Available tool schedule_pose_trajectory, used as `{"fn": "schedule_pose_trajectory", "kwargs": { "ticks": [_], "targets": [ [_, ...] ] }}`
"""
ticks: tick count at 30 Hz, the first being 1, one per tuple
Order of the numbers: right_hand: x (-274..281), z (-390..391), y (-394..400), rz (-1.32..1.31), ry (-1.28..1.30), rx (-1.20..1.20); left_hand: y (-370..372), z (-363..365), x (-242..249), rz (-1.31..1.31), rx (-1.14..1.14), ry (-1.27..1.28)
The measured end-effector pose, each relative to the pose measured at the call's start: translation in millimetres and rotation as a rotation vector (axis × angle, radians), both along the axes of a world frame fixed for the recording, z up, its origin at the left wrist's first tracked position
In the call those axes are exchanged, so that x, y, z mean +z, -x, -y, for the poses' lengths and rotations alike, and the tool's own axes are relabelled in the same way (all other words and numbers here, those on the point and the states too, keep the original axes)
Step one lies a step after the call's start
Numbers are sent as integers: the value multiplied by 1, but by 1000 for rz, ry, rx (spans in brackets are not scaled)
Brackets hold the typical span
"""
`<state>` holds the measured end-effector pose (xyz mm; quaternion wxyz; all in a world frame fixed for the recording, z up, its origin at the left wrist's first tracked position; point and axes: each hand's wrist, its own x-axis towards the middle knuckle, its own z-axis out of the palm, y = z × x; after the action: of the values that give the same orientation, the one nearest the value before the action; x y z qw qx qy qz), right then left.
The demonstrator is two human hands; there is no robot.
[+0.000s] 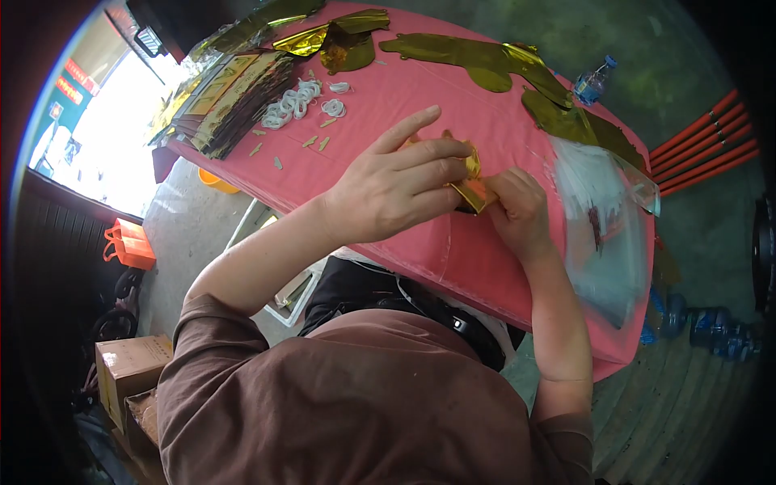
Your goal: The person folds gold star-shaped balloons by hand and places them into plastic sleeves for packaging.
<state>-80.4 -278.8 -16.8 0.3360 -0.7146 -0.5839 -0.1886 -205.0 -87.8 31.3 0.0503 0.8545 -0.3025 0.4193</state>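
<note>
Above the pink-covered table [388, 234], a folded gold foil balloon [474, 194] is between my two hands. My left hand [396, 182] is closed on its left side, the index finger stretched out and the other fingers curled over the foil. At the lower right edge of the foil, my right hand [520, 206] is closed in a pinch. Part of the folded foil is hidden behind my left fingers. To the left of my hands lie white ribbon coils [293, 103] and several small tan pieces [310, 141].
Flat gold foil balloons [453, 50] lie along the far edge. A stack of cardboard sheets [234, 101] stands at the left. On the right are clear plastic bags [606, 250] and a water bottle [594, 81]. Cardboard boxes [133, 364] and an orange bag [129, 244] are at lower left.
</note>
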Motion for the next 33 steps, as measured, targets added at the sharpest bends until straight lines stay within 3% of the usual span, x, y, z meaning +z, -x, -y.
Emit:
{"fn": "schedule_pose_trajectory", "kwargs": {
  "ticks": [5, 8, 10, 11, 13, 15, 18, 19, 21, 25, 29, 33],
  "targets": [
    [0, 1, 0, -34, -7, -7, -6, -10, 5, -58, -38, 33],
    [-4, -1, 3, -254, -24, -12, -13, -12, 9, -235, -44, 213],
    [-4, 0, 6, -792, -3, 2, -23, -10, 18, -324, -5, 403],
    [-2, 0, 7, -790, -4, -1, -27, -10, 25, -323, -9, 403],
    [3, -1, 8, -1192, -47, 75, -36, -12, 39, -543, 37, 574],
    [5, 0, 8, -1243, -47, 116, -55, -25, 37, -590, 22, 601],
    [2, 2, 4, -1342, 3, 138, -69, -40, 43, -1124, 93, 573],
    [1, 2, 2, -1387, 54, 117, -76, -46, 37, -1125, 95, 573],
    [-2, 6, -3, -1450, 105, 95, -88, -61, 13, -1438, -171, 630],
    [-6, 6, -8, -1577, 175, 14, -97, -73, -17, -1754, -332, 826],
    [-8, 8, -12, -1628, 197, 7, -102, -71, -37, -1764, -216, 1013],
    [-5, 11, -12, -1615, 208, -59, -117, -64, -40, -1772, -46, 959]
  ]
}}
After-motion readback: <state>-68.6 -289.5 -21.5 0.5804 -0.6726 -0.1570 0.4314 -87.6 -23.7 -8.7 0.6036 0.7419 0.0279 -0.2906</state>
